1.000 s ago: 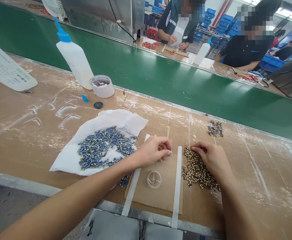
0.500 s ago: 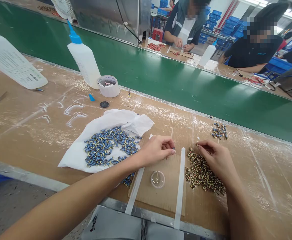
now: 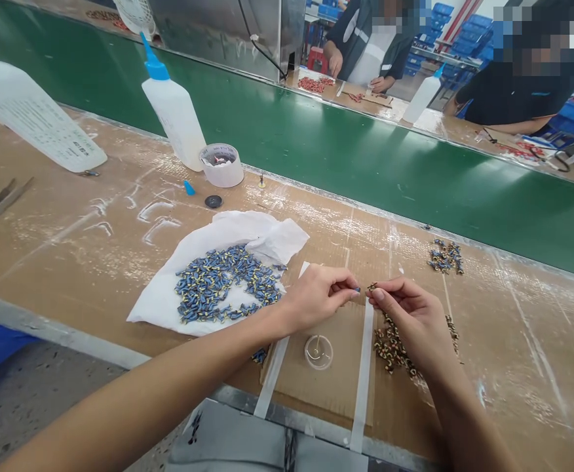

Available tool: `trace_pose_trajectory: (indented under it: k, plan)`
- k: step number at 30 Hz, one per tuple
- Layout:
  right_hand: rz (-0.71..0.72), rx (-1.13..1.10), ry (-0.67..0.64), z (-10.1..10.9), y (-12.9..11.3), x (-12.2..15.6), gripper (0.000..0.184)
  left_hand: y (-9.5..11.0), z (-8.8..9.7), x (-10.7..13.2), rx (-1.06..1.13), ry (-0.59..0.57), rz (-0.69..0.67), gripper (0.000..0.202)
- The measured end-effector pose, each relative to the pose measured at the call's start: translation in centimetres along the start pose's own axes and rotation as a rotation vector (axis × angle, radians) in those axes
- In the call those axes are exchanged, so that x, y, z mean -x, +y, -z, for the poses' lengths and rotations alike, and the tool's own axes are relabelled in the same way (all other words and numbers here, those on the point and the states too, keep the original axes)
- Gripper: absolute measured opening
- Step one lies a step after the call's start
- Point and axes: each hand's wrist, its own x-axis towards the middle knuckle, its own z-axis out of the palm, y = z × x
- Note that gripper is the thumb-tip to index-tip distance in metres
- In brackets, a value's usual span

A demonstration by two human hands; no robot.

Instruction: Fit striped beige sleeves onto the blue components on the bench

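Note:
My left hand pinches a tiny blue piece between thumb and fingertips, above the taped cardboard sheet. Facing it, my right hand is closed on a small dark-and-gold piece; the two pieces are close but apart. Below them a small clear round cup stands on the cardboard, a thin stick in it. Left of my left hand, many blue-and-yellow pieces lie on white paper. A pile of dark-and-gold pieces is partly hidden under my right hand.
White bottles with blue tips, a tape roll, a black cap and tweezers lie on the left. A small cluster of pieces sits back right. Beyond the green belt, two people work.
My right hand has lifted a piece from the pile and moved left toward my left hand. The hands are now closer together. The whole view has shifted slightly.

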Motion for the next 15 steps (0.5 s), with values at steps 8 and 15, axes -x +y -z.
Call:
trace_pose_trajectory:
  k: [8,15]
  plan:
    - [0.037,-0.002,-0.010,-0.88,-0.03,0.20,0.019,0.00,0.03,0.10,-0.081,-0.014,-0.042,0.014]
    - [0.034,-0.039,-0.036,-1.08,0.10,0.33,0.013,0.06,0.05,0.16,-0.241,0.022,-0.143,0.015]
